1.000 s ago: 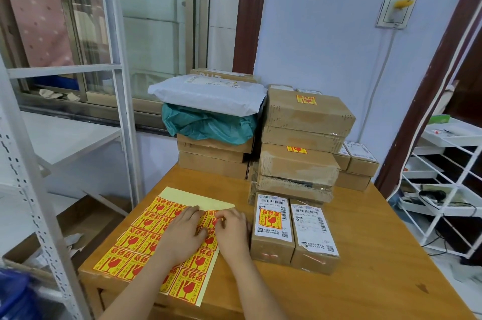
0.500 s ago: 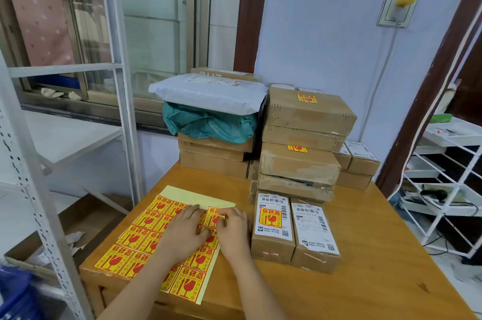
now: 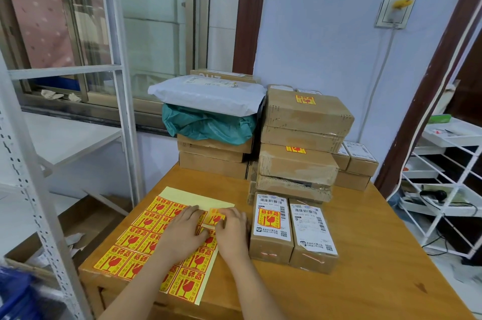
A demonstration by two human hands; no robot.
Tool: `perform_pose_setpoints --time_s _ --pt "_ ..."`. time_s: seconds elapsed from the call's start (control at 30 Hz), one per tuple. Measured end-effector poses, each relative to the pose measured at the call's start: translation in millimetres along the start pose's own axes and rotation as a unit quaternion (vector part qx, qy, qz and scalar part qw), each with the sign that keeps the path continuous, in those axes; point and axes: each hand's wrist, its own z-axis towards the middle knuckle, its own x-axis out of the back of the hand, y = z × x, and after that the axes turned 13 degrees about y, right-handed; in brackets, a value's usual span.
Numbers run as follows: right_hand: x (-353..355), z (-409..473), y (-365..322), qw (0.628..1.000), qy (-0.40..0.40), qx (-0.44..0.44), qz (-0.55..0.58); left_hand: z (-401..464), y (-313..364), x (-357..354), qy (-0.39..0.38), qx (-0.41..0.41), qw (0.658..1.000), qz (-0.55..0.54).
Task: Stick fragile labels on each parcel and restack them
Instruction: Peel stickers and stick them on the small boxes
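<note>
Sticker (image 3: 214, 217) pinched by right hand (image 3: 233, 233), half-peeled — left hand (image 3: 184, 232) flat on label sheet (image 3: 146, 242); unlabelled parcel (image 3: 311, 237) just right of sheet, nearer right hand.

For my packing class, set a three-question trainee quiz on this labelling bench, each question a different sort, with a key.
1. True or false: the left hand presses flat on the label sheet.
2. Which front parcel lacks a fragile label: A, left parcel; B, right parcel?
3. Fill in: the right hand pinches a peeled ____.

Key: 1 true; 2 B; 3 sticker.
</note>
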Motion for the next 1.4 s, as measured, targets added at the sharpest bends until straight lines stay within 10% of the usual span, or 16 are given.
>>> perform_pose_setpoints --time_s 0.63,1.07,1.4 --pt "18 -7 -16 0.994 -0.023 0.050 0.091 9 -2 14 -0.047 0.060 0.990 -0.117" --pt "106 -2 -6 0.976 0.020 -0.012 0.215 20 76 52 0.045 0.130 0.877 -0.461" --pt "169 2 49 0.965 0.073 -0.070 0.243 18 152 18 0.017 0.023 0.918 -0.395"
